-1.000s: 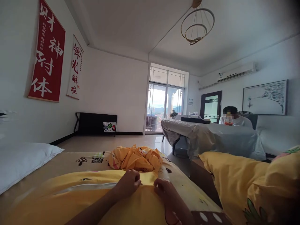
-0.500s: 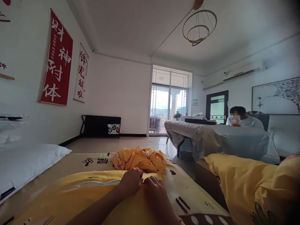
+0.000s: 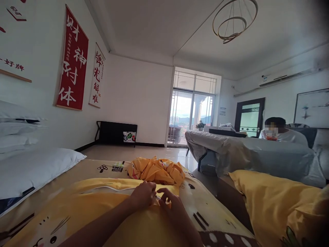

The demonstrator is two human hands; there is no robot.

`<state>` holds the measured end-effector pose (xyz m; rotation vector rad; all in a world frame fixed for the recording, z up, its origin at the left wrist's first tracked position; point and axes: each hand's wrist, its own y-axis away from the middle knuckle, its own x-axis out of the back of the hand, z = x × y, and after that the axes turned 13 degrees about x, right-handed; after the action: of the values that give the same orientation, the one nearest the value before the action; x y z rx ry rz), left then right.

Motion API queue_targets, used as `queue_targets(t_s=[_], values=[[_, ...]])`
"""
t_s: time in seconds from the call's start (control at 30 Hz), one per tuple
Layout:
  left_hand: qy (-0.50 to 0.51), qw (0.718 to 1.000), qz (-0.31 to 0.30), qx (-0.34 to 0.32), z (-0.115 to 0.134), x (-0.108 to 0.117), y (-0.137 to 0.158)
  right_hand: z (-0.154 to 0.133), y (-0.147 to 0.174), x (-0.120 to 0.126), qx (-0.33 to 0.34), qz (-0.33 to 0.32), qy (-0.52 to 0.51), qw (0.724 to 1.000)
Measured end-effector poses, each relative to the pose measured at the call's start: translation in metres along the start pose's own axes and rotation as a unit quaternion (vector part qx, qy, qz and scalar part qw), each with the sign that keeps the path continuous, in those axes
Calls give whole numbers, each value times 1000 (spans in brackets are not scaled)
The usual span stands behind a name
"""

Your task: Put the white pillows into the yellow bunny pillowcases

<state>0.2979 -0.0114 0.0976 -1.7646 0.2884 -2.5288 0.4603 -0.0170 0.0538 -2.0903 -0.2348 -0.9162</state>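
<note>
A plump yellow pillowcase lies in front of me, a pale slit running along its far edge like a zip opening. At the right end of this slit, my left hand is closed, pinching the cloth edge. Close beside it, my right hand has its fingers bent and apart, with thumb and forefinger around a small whitish bit of the edge; no firm grip shows. Just beyond both hands lies a crumpled orange-yellow cloth.
The patterned yellow-beige cover spreads under everything. White pillows are at the left, another yellow pillow at the right. Behind stands a plastic-covered table, where a person sits. A low black bench stands by the wall.
My right hand's fingers have lifted and spread from the cloth edge. My left hand keeps its pinch. The view has turned slightly left and down.
</note>
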Motion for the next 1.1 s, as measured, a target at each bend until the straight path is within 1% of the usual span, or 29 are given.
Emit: queue_targets(t_s=[0.07,0.13,0.23,0.33,0.43,0.53,0.63,0.7,0.8,0.9,1.0,1.1], values=[[-8,1000,3,0,0,-1,3,-2,-1,-5,-45,-7,22,999],[-20,1000,3,4,1,-2,5,-3,-2,-12,-61,-18,61,996],[-38,999,3,13,3,-4,8,-3,-4,-19,-46,-44,122,990],[-42,999,15,11,2,-4,10,1,-4,-14,-29,-42,157,986],[-32,999,32,8,-7,2,9,9,-5,0,-27,-20,153,988],[-21,999,44,20,-26,13,10,14,-4,11,-44,-4,138,990],[-12,998,55,28,-46,24,14,13,-4,14,-48,-3,135,990],[-5,998,58,25,-54,28,17,11,-3,13,-43,-5,134,990],[5,998,67,11,-59,28,20,11,-3,10,-41,-5,130,991],[24,996,88,-4,-60,22,21,12,-2,10,-43,-7,127,991],[46,995,89,7,-63,17,23,10,-2,15,-41,-17,122,991],[52,995,82,25,-70,19,28,7,-2,20,-36,-35,129,990]])
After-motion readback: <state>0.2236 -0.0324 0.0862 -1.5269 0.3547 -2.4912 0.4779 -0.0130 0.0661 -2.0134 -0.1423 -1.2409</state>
